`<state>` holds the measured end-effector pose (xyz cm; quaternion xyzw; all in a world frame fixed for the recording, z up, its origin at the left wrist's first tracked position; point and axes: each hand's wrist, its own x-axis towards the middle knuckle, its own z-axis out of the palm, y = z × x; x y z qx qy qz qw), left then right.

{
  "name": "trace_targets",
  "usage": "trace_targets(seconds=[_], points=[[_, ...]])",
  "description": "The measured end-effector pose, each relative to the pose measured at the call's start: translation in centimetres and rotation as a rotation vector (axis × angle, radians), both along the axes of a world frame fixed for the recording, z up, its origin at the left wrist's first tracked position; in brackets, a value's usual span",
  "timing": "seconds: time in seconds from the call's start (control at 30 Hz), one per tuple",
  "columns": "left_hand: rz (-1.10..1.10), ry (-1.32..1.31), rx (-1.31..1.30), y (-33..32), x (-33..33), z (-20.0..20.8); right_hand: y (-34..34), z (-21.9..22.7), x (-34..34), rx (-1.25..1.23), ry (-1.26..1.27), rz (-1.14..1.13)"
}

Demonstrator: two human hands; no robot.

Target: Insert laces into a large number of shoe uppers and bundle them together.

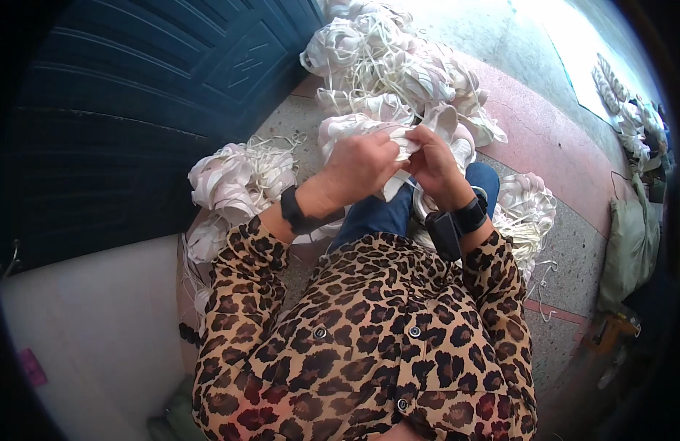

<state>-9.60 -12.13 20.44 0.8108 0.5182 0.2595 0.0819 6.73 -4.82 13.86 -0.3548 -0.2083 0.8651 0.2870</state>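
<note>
Above my knees, my left hand (360,167) and my right hand (437,167) meet on a white shoe upper (403,141). The fingers of both are closed, pinching its edge from either side; fine detail between the fingertips is hidden. More white and pale pink shoe uppers with loose laces lie just beyond in a large heap (377,55). A smaller pile of uppers (226,180) lies to the left of my left forearm. To the right of my right wrist is another pile (527,206), its laces trailing onto the floor.
A dark blue panelled door (156,81) stands at the left, above a pale wall panel (97,316). The speckled floor (568,272) has a pink band (546,136). On the far right are a greenish sack (628,250), a yellowish object (608,332) and stacked uppers (610,84).
</note>
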Motion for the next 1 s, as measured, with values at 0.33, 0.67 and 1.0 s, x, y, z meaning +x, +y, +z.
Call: trace_targets(seconds=[0.33,0.67,1.0], points=[[0.081,-0.781,-0.767,3.5,-3.8,-2.2,0.5,-1.3,1.3,-0.141,0.242,-0.041],[0.106,-0.644,-0.865,6.4,-6.9,-1.2,-3.9,0.0,0.4,0.394,-0.238,0.163],[0.258,-1.061,-0.737,14.9,-13.7,-6.4,-4.6,-4.7,11.1,0.333,-0.218,0.344]])
